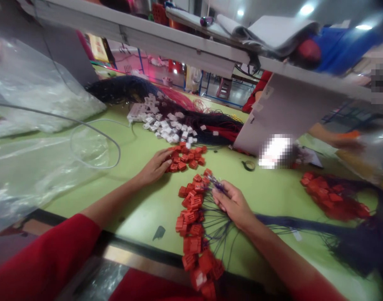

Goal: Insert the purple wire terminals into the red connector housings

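My left hand (158, 165) reaches to a pile of loose red connector housings (191, 158) and touches its left side; its fingertips are partly hidden among them, so I cannot see whether one is gripped. A bundle of dark wires (214, 182) with bare terminal ends is pinched in my right hand (232, 200). Below and left of that hand, a row of red connectors on wires (191, 217) runs down toward the table's front edge, some hanging over it. Their thin dark leads fan out from under my right hand and trail off to the right.
White connectors (169, 127) on wires lie at the back. Clear plastic bags (37, 92) fill the left side, with a grey cable (93, 125) across. A tape roll (248, 165) sits right of centre. Another red connector bundle (329, 194) lies right, near another person's arm (335, 138).
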A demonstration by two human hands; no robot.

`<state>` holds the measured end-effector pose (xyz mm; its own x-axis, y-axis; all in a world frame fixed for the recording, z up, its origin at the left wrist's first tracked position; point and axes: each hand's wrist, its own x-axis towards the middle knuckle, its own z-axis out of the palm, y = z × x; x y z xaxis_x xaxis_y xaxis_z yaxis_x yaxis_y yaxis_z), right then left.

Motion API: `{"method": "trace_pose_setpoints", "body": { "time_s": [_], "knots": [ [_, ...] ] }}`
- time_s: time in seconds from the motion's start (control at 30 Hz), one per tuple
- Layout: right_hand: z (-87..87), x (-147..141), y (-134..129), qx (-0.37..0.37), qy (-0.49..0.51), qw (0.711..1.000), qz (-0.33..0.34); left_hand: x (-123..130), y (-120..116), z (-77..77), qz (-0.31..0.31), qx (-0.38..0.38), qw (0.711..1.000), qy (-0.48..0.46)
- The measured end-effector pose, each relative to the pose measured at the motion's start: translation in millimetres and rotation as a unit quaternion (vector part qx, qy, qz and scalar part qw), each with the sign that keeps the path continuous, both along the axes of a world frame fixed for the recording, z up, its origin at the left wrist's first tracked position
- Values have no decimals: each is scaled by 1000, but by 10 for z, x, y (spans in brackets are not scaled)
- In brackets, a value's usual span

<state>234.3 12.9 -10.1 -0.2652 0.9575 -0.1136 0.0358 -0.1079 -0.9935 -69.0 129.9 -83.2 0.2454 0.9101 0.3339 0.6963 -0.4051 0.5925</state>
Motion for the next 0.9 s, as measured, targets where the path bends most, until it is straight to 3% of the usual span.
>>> {"method": "trace_pose_setpoints", "body": {
  "time_s": [0.27, 0.43, 0.6, 0.9],
  "knots": [
    [57, -67, -4, -30, 19, 997, -70, 161, -474, 257, -18, 90, 993, 80],
    [49, -70, -8, -15, 30, 997, -65, 289, -462, 350, -10, 95, 991, 90],
    [42, -60, -3, -28, 29, 997, -64, 343, -500, 394, -75, 48, 995, 39],
    [29, -56, -5, -12, 12, 997, -76, 325, -573, 320, -83, 47, 992, 88]
  ]
}}
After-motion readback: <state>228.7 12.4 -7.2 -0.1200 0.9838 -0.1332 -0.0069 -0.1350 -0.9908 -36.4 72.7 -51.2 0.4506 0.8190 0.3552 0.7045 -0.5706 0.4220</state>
